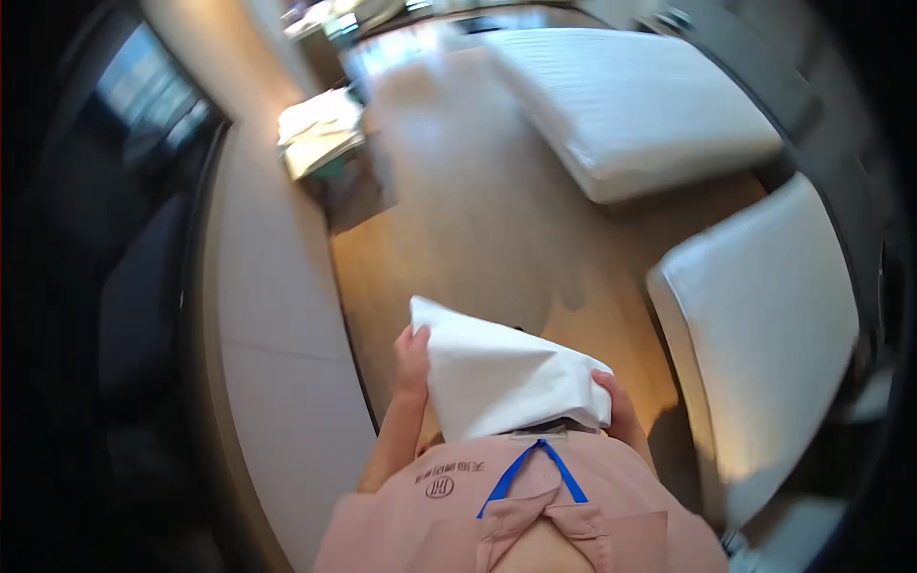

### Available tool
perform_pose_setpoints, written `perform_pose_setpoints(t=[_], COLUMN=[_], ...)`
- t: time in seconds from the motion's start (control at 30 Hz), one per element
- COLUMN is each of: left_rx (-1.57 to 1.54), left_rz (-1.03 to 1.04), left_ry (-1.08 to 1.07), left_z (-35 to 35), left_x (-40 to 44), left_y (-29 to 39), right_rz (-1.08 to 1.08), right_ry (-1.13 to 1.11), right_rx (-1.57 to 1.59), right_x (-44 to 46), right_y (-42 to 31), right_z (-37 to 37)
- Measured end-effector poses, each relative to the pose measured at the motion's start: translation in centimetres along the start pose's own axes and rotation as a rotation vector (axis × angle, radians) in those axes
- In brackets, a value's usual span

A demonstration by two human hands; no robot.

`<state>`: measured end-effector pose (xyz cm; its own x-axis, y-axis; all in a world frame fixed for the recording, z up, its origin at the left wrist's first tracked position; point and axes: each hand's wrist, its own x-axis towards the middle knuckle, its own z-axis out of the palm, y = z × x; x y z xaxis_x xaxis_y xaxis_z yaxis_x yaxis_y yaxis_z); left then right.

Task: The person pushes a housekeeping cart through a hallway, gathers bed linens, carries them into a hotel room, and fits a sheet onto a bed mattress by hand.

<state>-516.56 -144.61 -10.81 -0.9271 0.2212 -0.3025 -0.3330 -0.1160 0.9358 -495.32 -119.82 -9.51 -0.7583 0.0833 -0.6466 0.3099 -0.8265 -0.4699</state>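
A folded white linen cloth (506,372) is held up in front of my chest, wider than it is deep. My left hand (413,361) grips its left edge, thumb on top near the raised corner. At the opposite end, my right hand (614,393) is closed around the right edge, with its thumb on the near face. The other fingers of both hands are mostly hidden behind the cloth. Whether it is a sheet or a pillowcase, I cannot tell.
Two beds with white mattresses (640,105) (764,334) stand on the right. A pile of white linen (320,129) rests on a low stand against the left wall. Wooden floor (458,220) runs between. A dark screen (143,191) hangs at far left.
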Motion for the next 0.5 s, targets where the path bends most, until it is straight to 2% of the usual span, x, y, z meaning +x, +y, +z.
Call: perform_pose_setpoints(t=[0.03,0.1,0.17,0.23,0.27,0.3,0.4,0.5], left_rx=[-0.098,-0.157,-0.174,-0.167,-0.172,-0.241,-0.331,-0.308], left_rz=[-0.003,0.031,0.044,0.052,0.056,0.075,0.118,0.075], left_ry=[0.043,0.156,0.226,0.385,0.413,0.445,0.527,0.523], left_z=[0.5,-0.4,-1.8,-3.2,-3.1,-3.6,-5.5,-7.6], left_x=[2.0,7.1,11.0,14.6,16.4,18.4,26.1,36.1], left_y=[1.4,2.4,4.3,6.3,7.7,8.4,10.5,14.1], right_rz=[0.060,-0.056,0.024,0.088,0.108,0.123,0.153,0.140], right_ry=[-0.039,-0.135,-0.223,-0.289,-0.319,-0.339,-0.387,-0.346], right_rx=[-0.061,-0.120,-0.187,-0.263,-0.399,-0.533,-0.587,-0.492], right_x=[3.4,9.4,15.1,20.3,22.9,25.7,34.4,40.8], right_y=[-2.6,-7.3,-12.1,-16.6,-19.2,-20.7,-23.6,-25.2], right_z=[1.9,6.4,11.6,16.5,18.9,20.9,27.0,32.0])
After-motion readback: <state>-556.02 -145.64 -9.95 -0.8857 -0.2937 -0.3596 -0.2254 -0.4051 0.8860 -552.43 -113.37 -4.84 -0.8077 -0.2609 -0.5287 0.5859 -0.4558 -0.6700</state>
